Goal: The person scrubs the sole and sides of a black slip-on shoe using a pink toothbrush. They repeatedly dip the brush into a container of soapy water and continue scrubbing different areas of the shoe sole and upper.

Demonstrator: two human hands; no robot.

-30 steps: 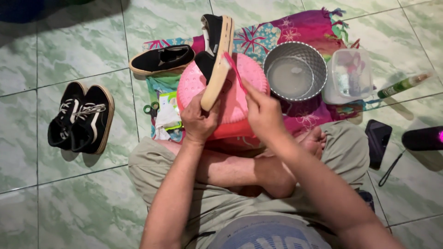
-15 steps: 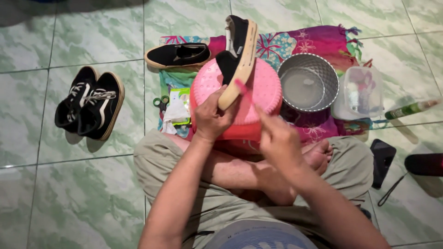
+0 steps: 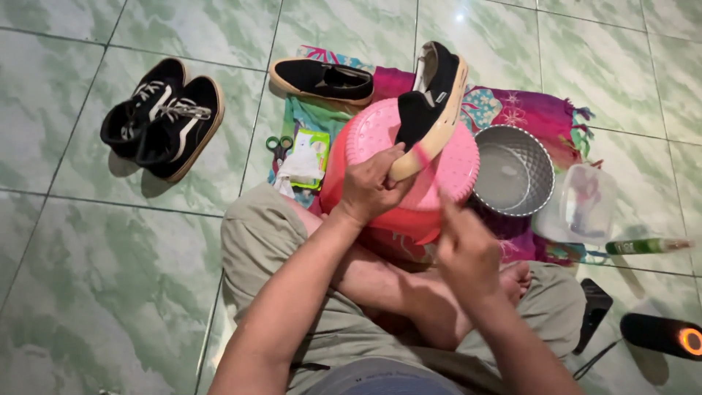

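Note:
I sit cross-legged on a green tiled floor. My left hand (image 3: 369,186) grips the heel end of a black slip-on shoe (image 3: 431,102) with a tan sole, propped on its side on an upturned pink basin (image 3: 457,179). My right hand (image 3: 468,252) holds a thin pink brush (image 3: 423,155) whose tip touches the tan sole near my left thumb. The matching slip-on shoe (image 3: 325,79) lies on the floor behind the basin.
A pair of black lace-up sneakers (image 3: 164,121) sits at the left. On a colourful cloth (image 3: 526,110) are a metal bowl (image 3: 512,172), a clear plastic tub (image 3: 581,205), scissors (image 3: 278,146) and a white rag (image 3: 300,167). A green tube (image 3: 647,246), black phone (image 3: 596,307) and black speaker (image 3: 662,335) lie at the right.
My right hand has drawn back toward my body and the brush tip has slid down the sole to the heel end. My left hand keeps its hold on the shoe.

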